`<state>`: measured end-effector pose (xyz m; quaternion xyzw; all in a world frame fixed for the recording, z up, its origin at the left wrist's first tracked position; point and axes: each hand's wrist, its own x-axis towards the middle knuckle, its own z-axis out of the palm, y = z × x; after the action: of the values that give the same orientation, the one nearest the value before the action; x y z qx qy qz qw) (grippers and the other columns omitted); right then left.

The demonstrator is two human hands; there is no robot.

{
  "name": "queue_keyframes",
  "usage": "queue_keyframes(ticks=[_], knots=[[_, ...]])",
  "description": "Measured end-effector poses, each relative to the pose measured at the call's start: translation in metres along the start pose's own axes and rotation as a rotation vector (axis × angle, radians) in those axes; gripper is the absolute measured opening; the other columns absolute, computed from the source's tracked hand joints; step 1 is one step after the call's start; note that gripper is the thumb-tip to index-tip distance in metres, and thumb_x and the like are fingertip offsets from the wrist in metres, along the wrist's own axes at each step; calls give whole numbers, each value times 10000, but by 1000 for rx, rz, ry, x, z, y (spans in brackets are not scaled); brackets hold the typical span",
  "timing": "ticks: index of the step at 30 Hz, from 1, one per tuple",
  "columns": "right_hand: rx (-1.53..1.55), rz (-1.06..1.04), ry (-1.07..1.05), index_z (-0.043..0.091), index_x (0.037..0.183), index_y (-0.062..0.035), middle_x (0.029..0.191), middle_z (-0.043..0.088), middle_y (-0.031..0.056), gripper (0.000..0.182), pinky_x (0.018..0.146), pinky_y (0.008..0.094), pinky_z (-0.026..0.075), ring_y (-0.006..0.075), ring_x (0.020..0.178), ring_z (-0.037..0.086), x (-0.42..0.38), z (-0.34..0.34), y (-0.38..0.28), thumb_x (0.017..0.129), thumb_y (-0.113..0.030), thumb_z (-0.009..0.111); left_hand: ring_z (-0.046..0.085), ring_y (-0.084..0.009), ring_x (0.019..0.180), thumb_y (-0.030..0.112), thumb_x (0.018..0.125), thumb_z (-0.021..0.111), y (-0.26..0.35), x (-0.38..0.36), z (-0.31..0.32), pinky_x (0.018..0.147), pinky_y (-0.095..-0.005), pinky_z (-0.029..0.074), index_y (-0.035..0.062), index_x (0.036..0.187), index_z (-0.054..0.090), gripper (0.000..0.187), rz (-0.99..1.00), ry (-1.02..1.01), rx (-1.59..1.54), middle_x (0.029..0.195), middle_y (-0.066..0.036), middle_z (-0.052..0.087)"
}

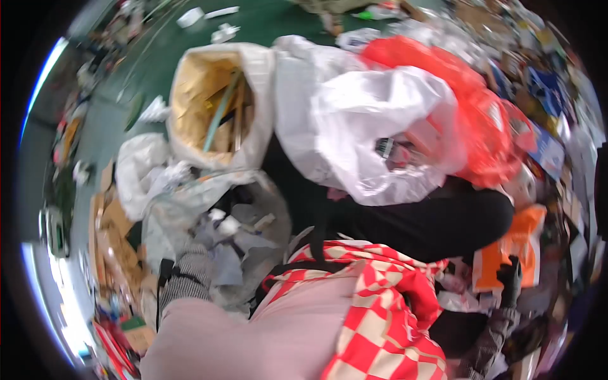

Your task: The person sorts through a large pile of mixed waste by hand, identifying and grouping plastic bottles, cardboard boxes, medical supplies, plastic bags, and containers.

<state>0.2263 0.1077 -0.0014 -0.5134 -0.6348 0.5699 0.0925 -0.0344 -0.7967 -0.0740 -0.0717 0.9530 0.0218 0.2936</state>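
Sorting through a sprawl of waste on a green floor [266, 25], a person in a red-and-white checked apron [373, 304] leans over open sacks, seen from a head-worn fisheye camera. The right hand [510, 275], in a dark glove at the lower right of the view, rests against an orange carton [519, 250] lying in the litter; whether the fingers close on the carton or merely touch it cannot be told, since the glove is small and blurred. The left hand is hidden: only a grey striped sleeve [187, 278] shows at lower left, reaching toward a clear sack [190, 209] filled with grey and white paper scraps, so its grip cannot be told. Above that sack stands an open white woven sack [256, 101] holding flattened brown cardboard and a pale green strip. To its right a large white plastic bag [354, 120] bulges, with a red plastic bag [481, 120] touching it at the back and right. A black bag [430, 221] lies just below the white one, between it and the apron. Loose cardboard and mixed packaging crowd both edges of the view.
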Motion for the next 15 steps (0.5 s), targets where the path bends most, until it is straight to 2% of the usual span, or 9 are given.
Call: queue_keyframes(ticks=[1,3,4,5,7,8,10,14,15], knots=[[6,-144,-11,506,1193,-77,826,607,113,380,524,248,483,174,607,605,-23,2,-7,892,-310,519,382,-373,1210,492,685,655,34,-31,-19,982,-442,333,173,1233,498,653,-13,170,302,1390,-248,247],[250,-251,-118,538,1164,-37,902,618,100,319,601,269,514,168,695,623,-34,-21,-9,904,-219,507,402,-341,1121,450,699,646,51,-1,-35,924,-421,347,153,1178,510,580,41,209,199,1290,-221,290],[231,-250,73,530,1172,-32,916,619,98,335,661,274,516,176,746,626,-69,-10,-40,905,-234,509,412,-325,1076,430,706,642,65,13,-52,894,-410,354,143,1151,517,544,68,200,101,1240,-207,311],[163,-275,139,502,1207,-63,1006,594,81,341,736,263,484,163,831,603,-97,-16,-58,925,-247,449,422,-310,1031,409,713,638,88,31,-72,865,-400,361,134,1124,523,508,112,187,7,1190,-193,333],[208,-346,261,524,1186,-68,1017,596,79,335,759,276,487,160,845,607,-119,-61,-43,925,-260,441,442,-278,942,367,727,629,153,58,-119,806,-378,375,114,1069,536,436,205,138,-153,1090,-166,376],[307,-341,305,534,1170,-72,999,601,76,330,735,281,492,161,821,612,-127,-82,-23,922,-271,445,452,-262,897,346,734,624,190,65,-139,777,-367,382,104,1042,542,401,253,111,-212,1040,-152,398],[405,-258,530,546,1131,-83,949,608,71,331,698,282,495,166,794,620,-150,-114,29,896,-310,499,473,-231,808,305,748,616,270,61,-179,719,-346,396,85,988,554,331,362,46,-273,940,-124,441],[468,92,712,597,1012,-64,783,581,36,336,606,273,469,127,723,597,-176,-140,202,823,-341,610,513,-168,629,222,776,598,420,6,-226,601,-303,424,45,879,579,205,646,-46,-283,740,-70,528],[418,64,793,597,960,-50,781,587,34,285,619,266,466,145,697,581,-174,-132,240,805,-285,642,523,-152,584,201,783,594,461,-19,-233,572,-293,430,36,852,586,179,726,-66,-264,690,-56,549]])
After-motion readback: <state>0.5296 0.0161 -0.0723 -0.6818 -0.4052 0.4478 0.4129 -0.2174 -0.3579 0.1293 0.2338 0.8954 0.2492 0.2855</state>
